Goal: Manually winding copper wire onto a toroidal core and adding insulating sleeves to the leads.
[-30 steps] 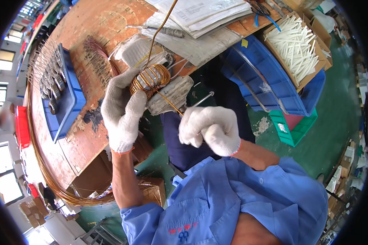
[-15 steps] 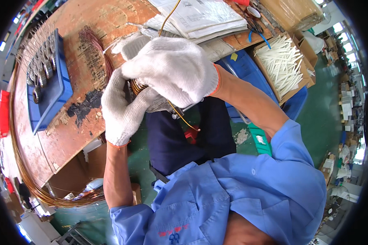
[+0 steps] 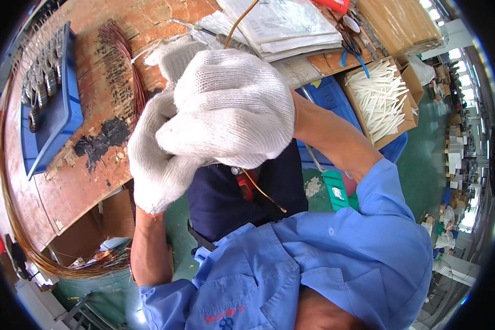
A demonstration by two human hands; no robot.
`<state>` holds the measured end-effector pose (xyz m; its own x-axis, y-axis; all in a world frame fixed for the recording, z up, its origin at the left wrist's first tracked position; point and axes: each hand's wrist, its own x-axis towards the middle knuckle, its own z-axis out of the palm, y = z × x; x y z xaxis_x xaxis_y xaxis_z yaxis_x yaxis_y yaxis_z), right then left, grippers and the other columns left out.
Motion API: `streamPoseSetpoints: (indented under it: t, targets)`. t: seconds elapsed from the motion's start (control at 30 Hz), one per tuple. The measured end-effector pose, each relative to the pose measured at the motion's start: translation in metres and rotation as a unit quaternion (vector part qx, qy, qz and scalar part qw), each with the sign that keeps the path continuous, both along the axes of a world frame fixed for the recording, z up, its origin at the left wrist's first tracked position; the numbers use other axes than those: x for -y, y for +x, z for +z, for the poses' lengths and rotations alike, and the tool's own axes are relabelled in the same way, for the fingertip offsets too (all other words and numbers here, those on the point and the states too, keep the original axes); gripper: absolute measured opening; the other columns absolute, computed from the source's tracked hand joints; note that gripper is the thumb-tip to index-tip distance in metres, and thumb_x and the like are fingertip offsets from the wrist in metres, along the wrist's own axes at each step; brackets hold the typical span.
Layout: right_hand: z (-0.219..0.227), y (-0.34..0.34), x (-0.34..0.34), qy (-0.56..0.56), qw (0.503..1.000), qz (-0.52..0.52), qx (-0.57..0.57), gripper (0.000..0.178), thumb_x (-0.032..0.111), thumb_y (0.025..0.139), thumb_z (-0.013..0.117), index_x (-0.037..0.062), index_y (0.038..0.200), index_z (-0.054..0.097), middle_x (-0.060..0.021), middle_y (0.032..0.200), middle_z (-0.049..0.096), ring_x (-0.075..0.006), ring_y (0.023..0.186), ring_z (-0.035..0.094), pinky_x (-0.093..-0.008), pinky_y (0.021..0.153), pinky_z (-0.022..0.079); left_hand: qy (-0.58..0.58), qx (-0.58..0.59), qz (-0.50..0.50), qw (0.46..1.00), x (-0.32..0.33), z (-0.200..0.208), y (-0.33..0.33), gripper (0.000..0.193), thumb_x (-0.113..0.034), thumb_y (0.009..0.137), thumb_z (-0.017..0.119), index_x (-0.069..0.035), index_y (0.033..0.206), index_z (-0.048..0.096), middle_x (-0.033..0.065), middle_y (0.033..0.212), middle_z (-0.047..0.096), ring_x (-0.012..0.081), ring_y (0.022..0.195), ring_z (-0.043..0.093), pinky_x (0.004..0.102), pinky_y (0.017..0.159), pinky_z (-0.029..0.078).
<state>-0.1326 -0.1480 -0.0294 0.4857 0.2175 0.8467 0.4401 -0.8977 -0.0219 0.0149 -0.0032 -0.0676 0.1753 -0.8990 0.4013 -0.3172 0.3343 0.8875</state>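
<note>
Both my hands wear white knitted gloves and meet above my lap at the bench edge. My left hand (image 3: pixel 160 159) is closed, its thumb and fingers wrapped round a copper wire coil that my right hand now hides. Over it lies my right hand (image 3: pixel 231 104), fingers curled in; what they hold is out of sight. One length of copper wire (image 3: pixel 240 21) rises behind the right glove. A wire tail (image 3: pixel 265 191) in a yellowish sleeve hangs below the hands, in front of my dark trousers.
On the bench (image 3: pixel 93 159) are a blue tray (image 3: pixel 71 118) of several wound coils, a dark red wire bundle (image 3: pixel 136 82) and papers (image 3: pixel 300 33). A carton of white tubes (image 3: pixel 377 102) stands at right above a blue crate (image 3: pixel 327 104). Long copper wires (image 3: pixel 11 214) loop along the left.
My right hand has turned and curled over the left, covering the coil that showed between them. My left hand sits slightly lower and further left. The wire tail hangs lower; the whole view has shifted.
</note>
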Motion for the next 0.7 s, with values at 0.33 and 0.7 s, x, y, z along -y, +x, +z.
streamPoseSetpoints:
  t: [0.33, 0.7]
  targets:
    - [0.003, 0.017, -0.002, 0.001, 0.999, 0.051, -0.008, 0.018, 0.031, 0.08, 0.079, 0.0184, 0.083, 0.066, 0.0009, 0.075, 0.062, -0.022, 0.07, 0.064, -0.0398, 0.063, 0.052, 0.025, 0.041, 0.032, 0.998, -0.008, -0.015, 0.007, 0.079, -0.016, 0.08, 0.092, 0.006, 0.145, 0.053, 0.0161, 0.139, 0.065, 0.0224, 0.126, 0.063, 0.038, 0.11, 0.049]
    - [0.007, -0.013, 0.0, 0.14, 0.99, 0.028, 0.014, 0.011, 0.019, 0.09, 0.067, 0.0082, 0.089, 0.07, -0.0099, 0.089, 0.072, -0.0262, 0.073, 0.067, -0.039, 0.065, 0.055, 0.041, -0.073, 0.02, 0.996, -0.004, -0.007, -0.004, 0.074, -0.013, 0.085, 0.09, 0.008, 0.144, 0.052, 0.0162, 0.138, 0.064, 0.0232, 0.128, 0.062, 0.0392, 0.113, 0.047]
